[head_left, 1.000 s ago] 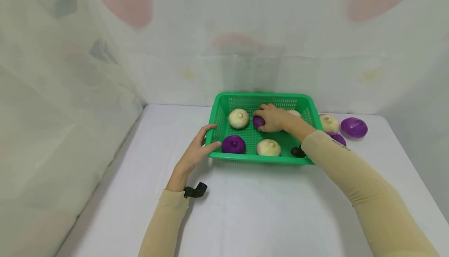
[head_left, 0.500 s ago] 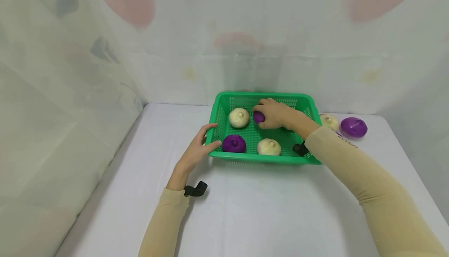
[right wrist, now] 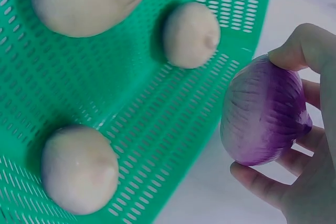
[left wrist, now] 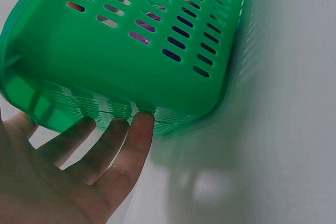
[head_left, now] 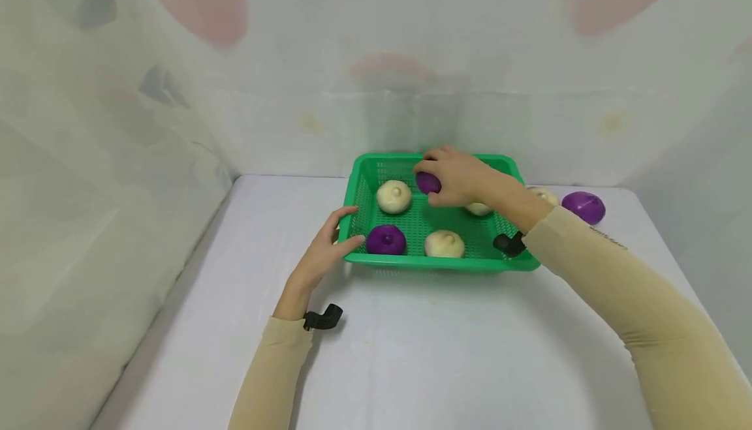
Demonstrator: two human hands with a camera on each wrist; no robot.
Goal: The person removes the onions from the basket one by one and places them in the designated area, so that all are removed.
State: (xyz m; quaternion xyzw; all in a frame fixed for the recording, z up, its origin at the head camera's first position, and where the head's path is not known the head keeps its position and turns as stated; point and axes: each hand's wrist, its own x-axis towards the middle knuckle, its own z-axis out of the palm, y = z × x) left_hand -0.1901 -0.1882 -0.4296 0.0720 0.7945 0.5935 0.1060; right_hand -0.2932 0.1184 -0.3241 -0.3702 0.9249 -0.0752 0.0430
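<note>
My right hand (head_left: pixel 461 177) grips a purple onion (head_left: pixel 428 183) over the back of the green basket (head_left: pixel 435 263). In the right wrist view, thumb and fingers hold that purple onion (right wrist: pixel 265 111) round its sides, with its pointed tip towards the palm. My left hand (head_left: pixel 320 254) is at the basket's left end, with fingertips and thumb at the rim. The left wrist view shows its fingers (left wrist: pixel 137 140) nearly straight, tips against the basket wall. In the basket sit another purple onion (head_left: pixel 385 239) and white onions (head_left: pixel 393 196), one partly hidden by my right hand.
On the white table (head_left: pixel 435 338), right of the basket, lie a purple onion (head_left: pixel 583 207) and a white onion (head_left: pixel 543 196) partly covered by my right sleeve. A pale cloth wall (head_left: pixel 282 123) stands close behind the basket.
My right hand has lifted the purple onion upward from the basket floor, towards the back rim. The left hand keeps its place at the basket. The head view has shifted slightly.
</note>
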